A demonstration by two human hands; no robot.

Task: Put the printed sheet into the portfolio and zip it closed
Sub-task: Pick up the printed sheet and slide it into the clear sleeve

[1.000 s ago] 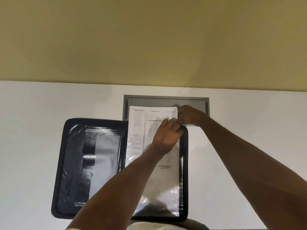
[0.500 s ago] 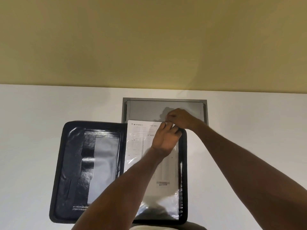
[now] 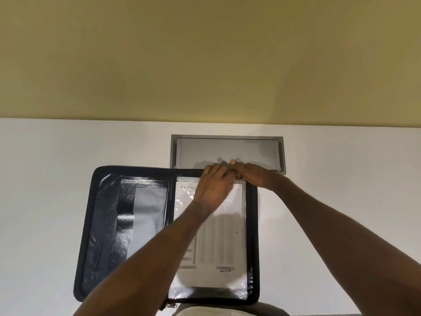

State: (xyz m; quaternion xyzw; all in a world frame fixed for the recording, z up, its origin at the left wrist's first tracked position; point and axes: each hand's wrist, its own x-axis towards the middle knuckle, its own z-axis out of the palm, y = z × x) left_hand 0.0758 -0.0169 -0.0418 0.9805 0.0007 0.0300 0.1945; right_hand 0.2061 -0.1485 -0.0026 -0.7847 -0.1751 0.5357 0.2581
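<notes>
A black portfolio (image 3: 100, 236) lies opened flat on a white table (image 3: 41, 179), its near edge at the bottom of the view, with a small metal zip pull (image 3: 171, 305) showing at that edge near the spine. Its left half is glossy, creased black material with a paler rectangular pocket panel (image 3: 148, 220). The right half carries a clear, crinkled plastic sleeve (image 3: 241, 290) with bright glare along its lower edge. Inside or against this sleeve lies the printed sheet (image 3: 227, 238), a white upright rectangle bearing faint grey columns of text and a small dark word near its lower right; it sits wholly within the portfolio's right half, framed by the black border. Both bare forearms reach across the portfolio to its far right edge. The left hand (image 3: 214, 188) rests palm down on the upper part of the sheet, fingers loosely bent and close together. The right hand (image 3: 255, 176) meets it at the sleeve's top edge, fingers pinched narrow on that edge; whether they grip plastic or paper cannot be told. Just beyond the portfolio's far edge, a grey rectangular metal panel (image 3: 227, 149) is set flush in the table, and behind it rises a plain yellow wall (image 3: 205, 60).
</notes>
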